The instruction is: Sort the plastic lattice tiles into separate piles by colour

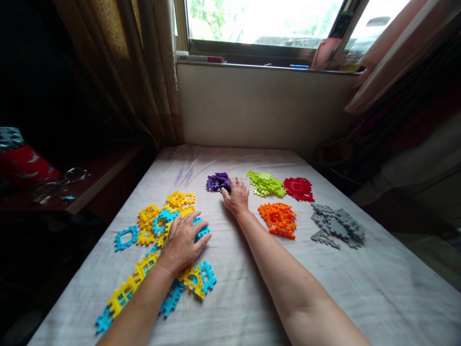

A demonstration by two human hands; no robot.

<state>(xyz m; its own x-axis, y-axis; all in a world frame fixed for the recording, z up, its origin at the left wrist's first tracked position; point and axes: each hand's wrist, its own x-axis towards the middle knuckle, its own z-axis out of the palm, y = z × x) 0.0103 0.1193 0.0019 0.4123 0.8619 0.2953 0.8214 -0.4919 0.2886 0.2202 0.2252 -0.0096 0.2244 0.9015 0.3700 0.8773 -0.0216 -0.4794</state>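
My left hand (183, 240) lies with fingers spread over a mixed heap of yellow interlocking building pieces (147, 216) and blue interlocking building pieces (126, 238). Part of that heap is hidden under the hand and forearm. Farther off, my right hand (236, 196) reaches to the right edge of a small pile of purple interlocking pieces (217, 181). Its fingers are apart and slightly bent, and the fingertips touch or hover just by the pile; I cannot tell which. No piece shows in its grasp.
Right of my right hand lie piles of lime green pieces (266, 184), red pieces (298, 189), orange pieces (277, 219) and grey pieces (338, 225). A pale sheet (237, 298) covers the surface. Eyeglasses (75, 175) rest on a wooden ledge at left; a window stands behind.
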